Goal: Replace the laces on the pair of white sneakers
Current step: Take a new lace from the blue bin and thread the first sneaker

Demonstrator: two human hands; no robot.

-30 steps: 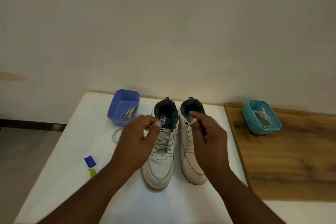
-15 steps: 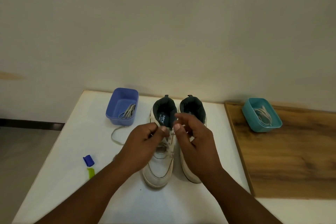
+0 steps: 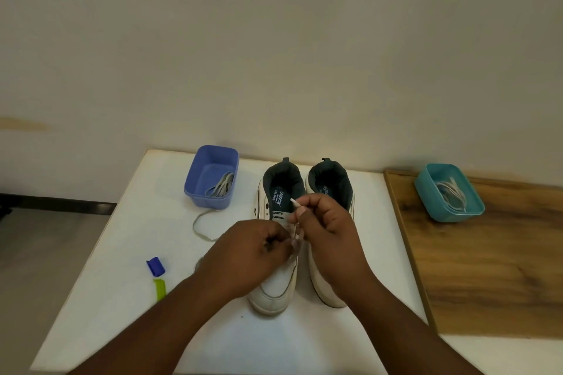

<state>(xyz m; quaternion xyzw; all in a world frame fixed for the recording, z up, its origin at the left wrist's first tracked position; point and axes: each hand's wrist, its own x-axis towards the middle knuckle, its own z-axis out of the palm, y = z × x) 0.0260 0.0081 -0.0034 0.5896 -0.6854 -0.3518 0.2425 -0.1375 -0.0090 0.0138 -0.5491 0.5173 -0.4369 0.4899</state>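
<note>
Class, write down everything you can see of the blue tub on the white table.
The blue tub is a small open box with rounded corners, plastic by its look. It stands upright near the table's far edge, left of the left sneaker and apart from it. A bundle of grey laces lies inside against its right wall. One grey lace curves over the table below the tub. No hand touches it.

Both forearms are bare to the frame edge, the left hand [image 3: 249, 256] and right hand [image 3: 327, 230] ungloved.
</note>
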